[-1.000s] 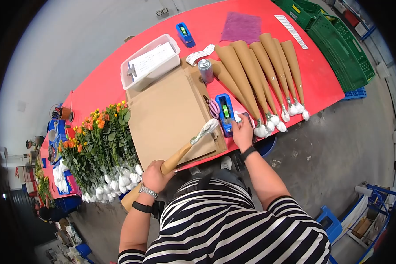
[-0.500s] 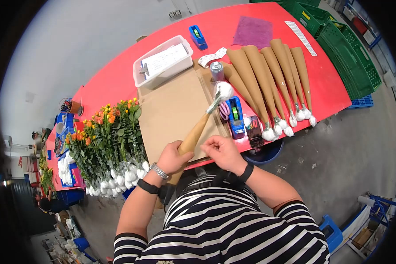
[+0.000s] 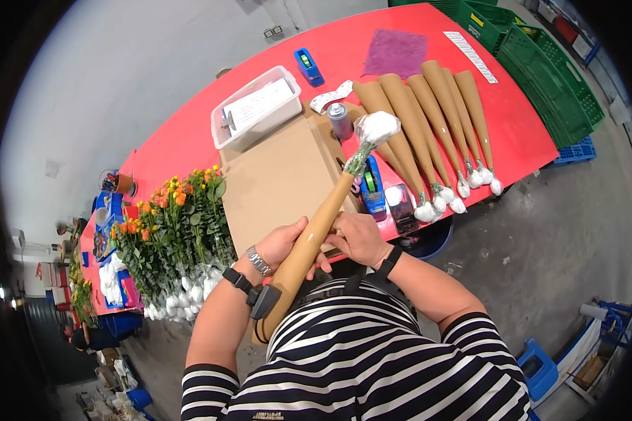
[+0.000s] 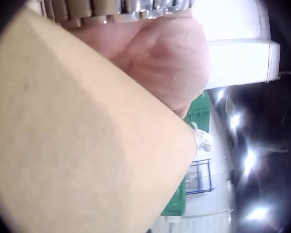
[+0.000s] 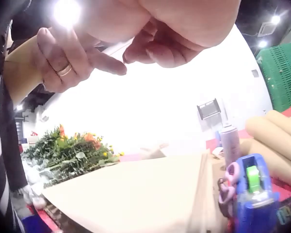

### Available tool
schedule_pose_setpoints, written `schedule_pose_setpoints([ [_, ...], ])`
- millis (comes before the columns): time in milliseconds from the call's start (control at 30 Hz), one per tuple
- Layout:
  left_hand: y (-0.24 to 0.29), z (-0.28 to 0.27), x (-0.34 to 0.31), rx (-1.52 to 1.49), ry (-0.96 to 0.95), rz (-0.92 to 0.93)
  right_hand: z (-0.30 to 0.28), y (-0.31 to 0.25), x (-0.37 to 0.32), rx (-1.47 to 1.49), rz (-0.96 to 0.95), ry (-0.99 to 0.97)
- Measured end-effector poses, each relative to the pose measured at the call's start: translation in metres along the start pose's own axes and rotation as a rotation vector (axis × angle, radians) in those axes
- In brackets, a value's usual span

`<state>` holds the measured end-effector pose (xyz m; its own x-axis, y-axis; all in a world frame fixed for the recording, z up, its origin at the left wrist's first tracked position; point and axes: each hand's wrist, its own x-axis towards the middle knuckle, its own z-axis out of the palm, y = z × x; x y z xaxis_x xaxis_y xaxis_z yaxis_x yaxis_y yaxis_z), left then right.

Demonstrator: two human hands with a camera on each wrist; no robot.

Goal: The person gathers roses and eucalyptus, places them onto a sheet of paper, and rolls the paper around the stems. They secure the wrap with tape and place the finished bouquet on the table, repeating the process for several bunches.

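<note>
Slanting across the body is a brown paper cone (image 3: 305,249), with green stems and a white, plastic-covered bulge (image 3: 379,128) at its narrow upper end. My left hand (image 3: 279,245) cradles the cone palm up; its fingers, one with a ring, curl round it in the right wrist view. My right hand (image 3: 358,237) has curled fingers at the cone's right edge, partly hidden behind the paper. A small white sticker (image 3: 310,238) shows on the cone. Close up in the left wrist view, the brown paper (image 4: 77,126) covers most of the left hand.
Cardboard sheets (image 3: 270,182) lie before me, with orange and yellow flowers (image 3: 182,217) at left. To the right are a blue tape dispenser (image 3: 373,193), a phone (image 3: 402,210), a spray can (image 3: 340,121) and several wrapped cones (image 3: 439,105). A white bin (image 3: 256,133) stands behind.
My right hand has come from beside the tape dispenser to the cone. The cone has moved up and right, nearer the body's middle, and a white sticker now shows on it.
</note>
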<state>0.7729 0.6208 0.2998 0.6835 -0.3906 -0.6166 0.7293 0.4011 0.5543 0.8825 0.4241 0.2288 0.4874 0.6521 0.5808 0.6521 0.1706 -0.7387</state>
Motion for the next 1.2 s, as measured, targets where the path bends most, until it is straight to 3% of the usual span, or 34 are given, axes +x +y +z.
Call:
schedule_pose_setpoints([
  [33,-0.001,0.002,0.002,0.004,-0.011,0.0,-0.008,0.002,-0.002,-0.111,-0.014,-0.024],
  [100,-0.007,0.004,0.006,0.251,0.285,-0.021,-0.027,-0.002,-0.018,-0.174,-0.063,-0.023],
  [133,-0.019,-0.006,0.014,0.607,0.276,0.179,-0.037,-0.006,-0.027,-0.222,-0.116,-0.029],
  [200,-0.014,0.009,0.016,1.435,0.446,0.255,-0.057,-0.024,-0.035,-0.328,-0.131,0.016],
  [233,-0.005,0.031,0.017,1.435,0.44,0.271,-0.066,-0.035,-0.035,-0.423,-0.081,0.006],
  [300,0.011,0.077,0.02,1.863,0.421,-0.146,-0.077,-0.037,-0.038,-0.624,-0.037,-0.056],
  [333,0.008,0.078,0.023,1.864,0.42,-0.136,-0.079,-0.032,-0.047,-0.633,-0.039,-0.058],
  [400,-0.006,0.077,0.027,1.847,0.389,0.485,-0.077,-0.013,-0.076,-0.453,0.557,-0.516],
  [433,-0.005,0.08,0.025,1.845,0.393,0.494,-0.079,0.007,-0.095,-0.395,0.513,-0.408],
  [533,0.001,0.089,0.003,1.502,0.782,0.965,-0.112,0.045,-0.12,-0.381,0.756,-0.137],
  [600,-0.01,0.069,-0.017,1.299,0.943,0.911,-0.143,0.076,-0.12,-0.56,1.0,0.022],
  [667,-0.04,0.03,-0.036,1.22,1.085,0.823,-0.171,0.107,-0.107,-0.7,1.038,0.224],
  [767,-0.108,-0.024,-0.074,1.093,1.239,0.544,-0.203,0.161,-0.08,-0.714,1.021,0.302],
  [833,-0.148,-0.046,-0.102,0.869,1.249,0.168,-0.215,0.195,-0.07,-0.891,0.849,0.261],
  [867,-0.177,-0.057,-0.117,0.86,1.26,0.167,-0.217,0.204,-0.066,-0.924,0.677,0.308],
  [933,-0.225,-0.078,-0.138,1.098,1.37,-0.196,-0.218,0.219,-0.057,-0.818,0.596,0.38],
  [1000,-0.259,-0.096,-0.156,0.996,1.416,-0.194,-0.213,0.232,-0.068,-0.528,0.735,0.309],
  [1033,-0.273,-0.093,-0.171,0.911,1.459,-0.183,-0.195,0.222,-0.073,-0.295,0.64,0.369],
  [1067,-0.282,-0.099,-0.182,0.85,1.487,-0.182,-0.179,0.215,-0.079,-0.341,0.623,0.335],
  [1100,-0.293,-0.11,-0.191,0.828,1.566,-0.102,-0.163,0.186,-0.077,-0.282,0.659,0.236],
  [1133,-0.29,-0.113,-0.203,0.752,1.64,-0.109,-0.146,0.144,-0.063,-0.247,0.834,0.092],
  [1167,-0.296,-0.126,-0.214,0.736,1.722,-0.03,-0.125,0.159,-0.093,-0.246,0.616,0.139],
  [1200,-0.283,-0.126,-0.227,0.649,1.772,-0.013,-0.102,0.157,-0.109,-0.272,0.573,0.146],
])
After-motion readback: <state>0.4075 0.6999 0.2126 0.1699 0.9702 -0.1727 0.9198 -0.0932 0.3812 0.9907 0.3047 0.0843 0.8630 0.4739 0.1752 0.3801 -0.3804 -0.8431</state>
